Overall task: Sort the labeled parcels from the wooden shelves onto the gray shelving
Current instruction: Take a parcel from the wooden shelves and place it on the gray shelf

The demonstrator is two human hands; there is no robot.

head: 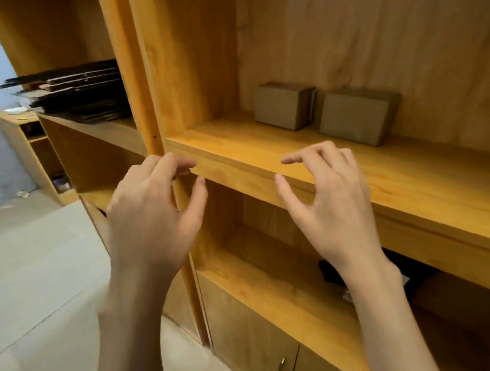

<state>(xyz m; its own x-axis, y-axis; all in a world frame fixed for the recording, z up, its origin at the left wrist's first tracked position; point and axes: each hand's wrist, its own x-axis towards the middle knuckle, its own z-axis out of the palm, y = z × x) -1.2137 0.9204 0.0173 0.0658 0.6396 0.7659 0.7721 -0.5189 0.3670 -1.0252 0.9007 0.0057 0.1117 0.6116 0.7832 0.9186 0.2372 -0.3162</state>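
Observation:
Two small brown cardboard parcels stand side by side at the back of a wooden shelf [264,150]: the left parcel [282,106] and the right parcel [356,116]. No label shows on the faces turned to me. My left hand [154,215] hovers in front of the shelf's front edge, by the upright post, fingers curled and apart, holding nothing. My right hand [332,203] is raised over the same edge, also empty with spread fingers, below and in front of the parcels. The gray shelving is out of view.
A stack of flattened dark cardboard sheets [76,91] lies on the neighbouring shelf to the left. Below are a lower shelf with dark items [333,272] behind my right wrist and cabinet doors with metal handles [282,364]. Pale floor [39,295] spreads to the left.

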